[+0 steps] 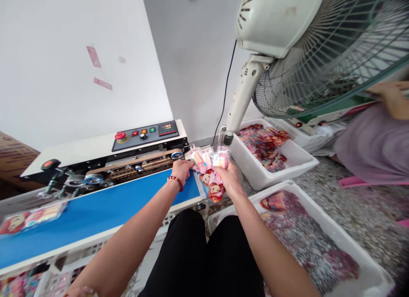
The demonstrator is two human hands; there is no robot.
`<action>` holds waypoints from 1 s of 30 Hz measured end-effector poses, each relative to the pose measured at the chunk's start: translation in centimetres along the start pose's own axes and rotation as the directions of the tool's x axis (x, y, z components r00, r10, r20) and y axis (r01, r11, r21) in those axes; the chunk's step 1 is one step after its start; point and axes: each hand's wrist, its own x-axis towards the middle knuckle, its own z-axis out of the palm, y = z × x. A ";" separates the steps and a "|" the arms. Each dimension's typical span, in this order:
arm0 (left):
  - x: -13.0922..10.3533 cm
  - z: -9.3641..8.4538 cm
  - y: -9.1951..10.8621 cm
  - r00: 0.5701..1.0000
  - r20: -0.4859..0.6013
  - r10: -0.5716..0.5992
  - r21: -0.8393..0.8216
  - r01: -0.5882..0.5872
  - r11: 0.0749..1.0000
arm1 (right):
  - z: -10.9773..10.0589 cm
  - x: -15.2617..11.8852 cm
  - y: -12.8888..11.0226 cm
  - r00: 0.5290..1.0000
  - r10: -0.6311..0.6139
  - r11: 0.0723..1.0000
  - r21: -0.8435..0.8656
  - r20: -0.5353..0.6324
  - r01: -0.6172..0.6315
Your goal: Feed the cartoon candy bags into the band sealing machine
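Beyond the end of a blue conveyor belt, several clear plastic packets with pale candy-like sticks and red-haired cartoon cards lie bunched together. My left hand, with a beaded bracelet on its wrist, is closed at the left edge of these packets, fingers pinched together. On the other side, my right hand is wrapped round another such packet, its thumb lying across the front. Above the belt runs the band sealer, with rollers, a red stop button and a lit display.
A sealed packet lies at the belt's left end. White bins of printed cards and packets stand at right, with another bin nearer me. A large fan overhangs the right side. Another person's arm shows behind it.
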 end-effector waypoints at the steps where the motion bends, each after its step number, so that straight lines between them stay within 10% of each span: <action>1: 0.1 -0.2 0.1 1.000 0.002 -0.003 0.009 0.003 1.000 | -0.3 0.0 -0.1 1.000 0.006 1.000 0.013 -0.008 -0.005; 7: 0.3 -2.5 0.6 1.000 -0.020 -0.023 0.091 0.025 0.996 | -1.1 -0.3 -0.2 0.999 0.042 0.992 0.123 -0.003 -0.041; 13: -1.2 -8.4 -0.5 0.989 -0.127 0.073 0.358 -0.023 0.933 | 0.4 0.1 0.2 0.996 0.078 0.979 0.185 0.043 -0.085; 16: -3.3 -10.1 -1.5 0.871 -0.342 0.354 0.587 -0.096 0.804 | 1.4 0.6 0.5 0.994 0.066 0.980 0.181 0.089 -0.081; 18: -4.7 -9.4 -1.8 0.786 -0.366 0.498 0.637 -0.178 0.750 | 1.9 0.7 0.5 0.991 0.056 0.979 0.187 0.121 -0.078; 22: -4.9 -4.6 -1.1 0.970 -0.021 0.242 0.353 -0.219 0.910 | 2.8 0.1 0.0 0.985 0.066 0.975 0.200 0.159 -0.097; 26: -2.5 -0.8 0.2 0.998 0.011 0.070 0.087 -0.070 0.994 | 2.5 -0.2 -0.2 0.988 0.059 0.982 0.169 0.141 -0.083; 30: -0.6 -0.6 0.3 0.999 -0.052 0.015 0.108 -0.010 0.994 | 0.9 0.0 -0.2 0.991 0.098 0.983 0.144 0.092 -0.110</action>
